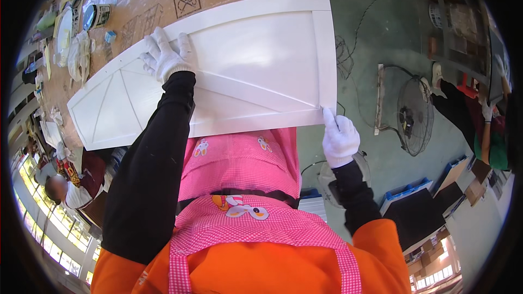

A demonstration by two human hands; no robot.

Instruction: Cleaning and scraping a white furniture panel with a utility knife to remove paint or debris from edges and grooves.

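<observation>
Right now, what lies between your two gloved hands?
In the head view, only the white panel door spans between the left hand and the right hand; nothing else rests on that stretch.

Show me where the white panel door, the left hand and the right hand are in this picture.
white panel door (256,60): head view, on its flat middle panel.
left hand (166,57): head view, on the back of the white glove.
right hand (339,137): head view, on the back of the white glove.

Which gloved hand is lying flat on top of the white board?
The left hand: it rests spread on the white panel. The right hand only touches the panel's lower corner with its fingertips.
</observation>
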